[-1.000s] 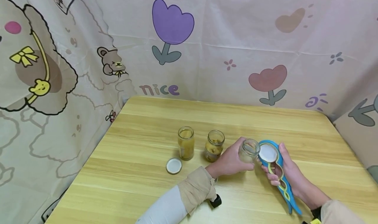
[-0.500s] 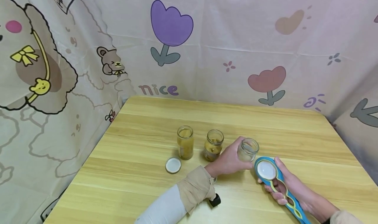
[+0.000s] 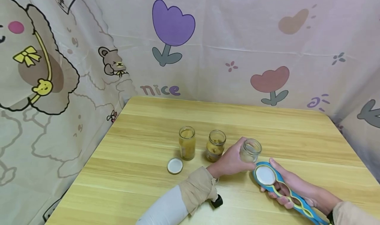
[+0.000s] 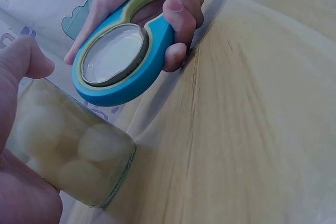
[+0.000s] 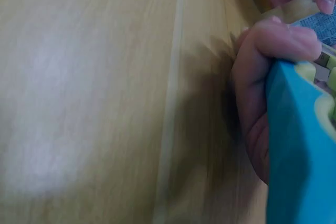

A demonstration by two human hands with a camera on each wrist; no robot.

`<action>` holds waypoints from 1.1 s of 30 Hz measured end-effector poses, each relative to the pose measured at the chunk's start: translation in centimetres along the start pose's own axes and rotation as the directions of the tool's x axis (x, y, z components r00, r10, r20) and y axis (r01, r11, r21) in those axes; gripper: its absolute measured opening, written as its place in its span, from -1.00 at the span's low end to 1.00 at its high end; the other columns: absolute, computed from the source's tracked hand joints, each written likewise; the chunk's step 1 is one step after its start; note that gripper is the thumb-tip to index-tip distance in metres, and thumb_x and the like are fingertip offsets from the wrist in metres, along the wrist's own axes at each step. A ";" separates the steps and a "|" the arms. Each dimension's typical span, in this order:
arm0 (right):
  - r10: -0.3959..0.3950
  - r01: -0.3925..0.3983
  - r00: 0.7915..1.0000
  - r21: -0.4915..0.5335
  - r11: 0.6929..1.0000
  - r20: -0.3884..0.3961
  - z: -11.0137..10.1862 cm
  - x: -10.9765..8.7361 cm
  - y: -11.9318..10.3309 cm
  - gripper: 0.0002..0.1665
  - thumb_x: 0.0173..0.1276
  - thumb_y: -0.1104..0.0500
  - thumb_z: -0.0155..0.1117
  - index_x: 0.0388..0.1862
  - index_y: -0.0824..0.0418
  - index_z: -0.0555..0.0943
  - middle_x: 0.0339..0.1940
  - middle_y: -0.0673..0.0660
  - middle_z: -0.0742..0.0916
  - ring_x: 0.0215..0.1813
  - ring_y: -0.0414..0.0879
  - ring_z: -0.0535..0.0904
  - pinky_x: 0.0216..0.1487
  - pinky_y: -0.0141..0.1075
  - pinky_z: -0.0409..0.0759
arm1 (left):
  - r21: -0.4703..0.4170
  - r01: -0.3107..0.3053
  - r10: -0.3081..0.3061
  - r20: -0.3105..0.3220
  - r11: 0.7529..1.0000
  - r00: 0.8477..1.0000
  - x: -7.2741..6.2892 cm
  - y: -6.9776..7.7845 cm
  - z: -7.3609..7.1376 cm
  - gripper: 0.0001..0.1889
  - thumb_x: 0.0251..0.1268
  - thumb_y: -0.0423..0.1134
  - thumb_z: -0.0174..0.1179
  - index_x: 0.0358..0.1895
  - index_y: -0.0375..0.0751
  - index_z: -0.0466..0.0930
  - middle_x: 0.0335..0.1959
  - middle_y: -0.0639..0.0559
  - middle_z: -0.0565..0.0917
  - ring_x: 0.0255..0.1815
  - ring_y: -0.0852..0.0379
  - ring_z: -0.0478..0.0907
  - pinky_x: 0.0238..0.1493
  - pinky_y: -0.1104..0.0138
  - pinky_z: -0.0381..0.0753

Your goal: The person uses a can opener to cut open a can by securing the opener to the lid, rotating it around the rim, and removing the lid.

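Observation:
My left hand point(image 3: 233, 159) grips an open-topped glass jar point(image 4: 79, 156) on the table's right half; pale round pieces in cloudy liquid show through its side. Right beside it, my right hand point(image 3: 300, 187) holds a blue jar opener point(image 4: 123, 94) with yellow-green lining. A round lid point(image 3: 265, 175), white inside face up, sits in the opener's end ring. To the left of my left hand stand a short lidless jar point(image 3: 215, 151) with yellowish contents and a taller lidless jar point(image 3: 187, 146). In the right wrist view, the opener's blue handle fills the right edge.
Another lid point(image 3: 175, 166) lies white side up in front of the tall jar. The wood-grain table point(image 3: 133, 132) ends at a printed cloth point(image 3: 219, 76) behind and at the left. A small black object point(image 3: 217, 201) is by my left sleeve.
My right hand has drawn the opener, with the lid in it, down toward the front, away from the jar's rim, and tilted it. My left hand stays on the jar.

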State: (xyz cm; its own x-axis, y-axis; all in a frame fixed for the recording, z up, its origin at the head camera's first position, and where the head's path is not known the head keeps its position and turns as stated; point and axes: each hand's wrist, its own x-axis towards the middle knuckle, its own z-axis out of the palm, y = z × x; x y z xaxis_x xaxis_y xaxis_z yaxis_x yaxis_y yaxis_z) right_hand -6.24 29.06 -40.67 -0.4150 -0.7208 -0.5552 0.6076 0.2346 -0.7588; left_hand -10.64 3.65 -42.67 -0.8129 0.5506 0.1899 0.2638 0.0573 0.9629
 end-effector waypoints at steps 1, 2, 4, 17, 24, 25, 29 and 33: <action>0.013 -0.013 1.000 -0.009 1.000 -0.005 0.0 0.0 -0.1 0.18 0.52 -0.54 -0.69 0.13 0.38 0.56 -0.33 -0.03 0.68 -0.54 -0.30 0.51 -0.53 -0.46 0.50 | 0.002 -0.001 0.001 -0.002 1.000 1.000 0.0 0.0 0.0 -0.31 0.10 -0.37 0.43 0.31 0.12 0.38 0.05 0.16 0.63 -0.08 0.40 0.54 -0.04 0.47 0.62; 0.026 -0.026 1.000 -0.015 1.000 -0.009 0.0 -0.1 -0.2 0.18 0.52 -0.55 -0.69 0.13 0.38 0.56 -0.34 -0.03 0.68 -0.54 -0.29 0.51 -0.53 -0.45 0.51 | 0.005 -0.001 0.001 -0.004 1.000 1.000 0.0 0.0 0.0 -0.30 0.10 -0.38 0.43 0.30 0.13 0.38 0.04 0.16 0.63 -0.09 0.40 0.54 -0.04 0.47 0.62; 0.036 -0.036 0.999 -0.032 0.999 -0.002 0.0 0.0 -0.3 0.17 0.54 -0.53 -0.69 0.13 0.39 0.56 -0.34 -0.02 0.68 -0.53 -0.28 0.50 -0.51 -0.43 0.54 | 0.007 -0.003 0.003 -0.006 1.000 1.000 0.1 0.1 0.1 -0.31 0.10 -0.38 0.43 0.30 0.12 0.38 0.04 0.16 0.63 -0.09 0.40 0.54 -0.04 0.47 0.61; 0.111 -0.106 0.992 -0.072 0.992 0.064 -0.4 0.3 -1.3 0.18 0.53 -0.52 -0.77 0.10 0.35 0.56 -0.33 -0.02 0.68 -0.52 -0.27 0.52 -0.45 -0.40 0.60 | 0.023 0.005 -0.005 -0.002 1.000 1.000 -0.1 0.2 0.2 -0.31 0.08 -0.37 0.43 0.28 0.13 0.38 0.00 0.19 0.64 -0.15 0.40 0.55 -0.07 0.48 0.61; 0.135 -0.129 0.989 -0.087 0.988 0.065 -0.5 0.3 -1.7 0.20 0.52 -0.53 -0.76 0.10 0.37 0.58 -0.34 -0.02 0.68 -0.53 -0.27 0.52 -0.45 -0.40 0.61 | 0.012 0.006 -0.006 0.000 1.000 1.000 -0.1 0.1 0.2 -0.31 0.09 -0.36 0.43 0.30 0.12 0.37 0.04 0.18 0.62 -0.13 0.41 0.55 -0.09 0.48 0.63; 0.139 -0.133 0.988 -0.087 0.987 0.062 -0.5 0.3 -1.7 0.20 0.52 -0.54 -0.76 0.10 0.37 0.58 -0.35 -0.02 0.68 -0.53 -0.27 0.52 -0.45 -0.41 0.61 | 0.012 0.006 -0.006 -0.001 1.000 1.000 -0.2 0.1 0.2 -0.31 0.09 -0.36 0.43 0.30 0.11 0.37 0.04 0.18 0.62 -0.13 0.41 0.54 -0.08 0.48 0.63; 0.147 -0.142 0.988 -0.103 0.985 0.042 -0.6 0.3 -1.6 0.21 0.52 -0.54 -0.75 0.07 0.36 0.60 -0.35 -0.02 0.67 -0.54 -0.26 0.51 -0.45 -0.40 0.60 | 0.009 0.004 -0.004 -0.002 1.000 1.000 -0.2 0.1 0.2 -0.31 0.10 -0.36 0.43 0.31 0.09 0.37 0.04 0.18 0.61 -0.12 0.41 0.54 -0.07 0.48 0.62; 0.127 -0.123 0.992 -0.138 0.983 0.023 -0.5 0.4 -1.5 0.19 0.55 -0.50 -0.76 0.03 0.39 0.60 -0.34 0.01 0.67 -0.53 -0.23 0.51 -0.43 -0.35 0.62 | 0.007 0.005 -0.005 0.002 1.000 1.000 -0.2 0.1 0.2 -0.30 0.10 -0.35 0.44 0.31 0.13 0.37 0.04 0.19 0.61 -0.12 0.41 0.54 -0.06 0.48 0.62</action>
State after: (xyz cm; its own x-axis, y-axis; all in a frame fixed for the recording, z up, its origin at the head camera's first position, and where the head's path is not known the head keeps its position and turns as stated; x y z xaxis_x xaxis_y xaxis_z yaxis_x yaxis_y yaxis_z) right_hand -7.61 28.76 -39.94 -0.3190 -0.6996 -0.6394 0.5550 0.4090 -0.7244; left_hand -10.34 3.65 -42.67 -0.8131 0.5520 0.1848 0.2631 0.0654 0.9625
